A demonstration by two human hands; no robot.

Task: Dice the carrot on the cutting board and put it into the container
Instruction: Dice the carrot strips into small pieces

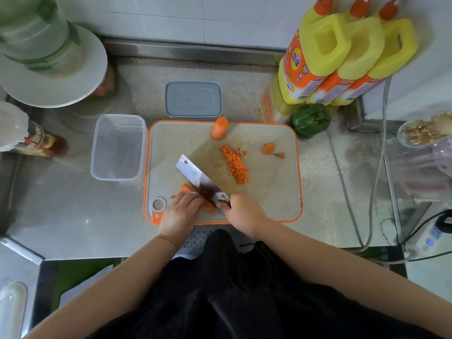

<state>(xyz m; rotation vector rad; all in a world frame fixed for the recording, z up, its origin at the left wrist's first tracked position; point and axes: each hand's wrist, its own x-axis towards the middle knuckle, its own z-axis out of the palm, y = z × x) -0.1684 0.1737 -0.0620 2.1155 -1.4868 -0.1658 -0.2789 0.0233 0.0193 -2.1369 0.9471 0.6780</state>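
Note:
An orange-rimmed cutting board (269, 192) lies on the steel counter. My right hand (242, 214) grips the handle of a cleaver (198, 178), whose blade points up-left over the board. My left hand (179, 214) presses down on carrot strips (187, 188) at the board's near left, right beside the blade. A pile of diced carrot (236, 165) sits mid-board. A carrot chunk (219, 128) stands at the far edge, and a carrot end slice (269, 148) lies to the right. A clear plastic container (118, 146) stands empty left of the board.
A grey lid (193, 99) lies behind the board. A green pepper (311, 119) and yellow bottles (342, 52) stand at the back right. A white plate (61, 77) under a green jar sits at the back left. Cables run along the right.

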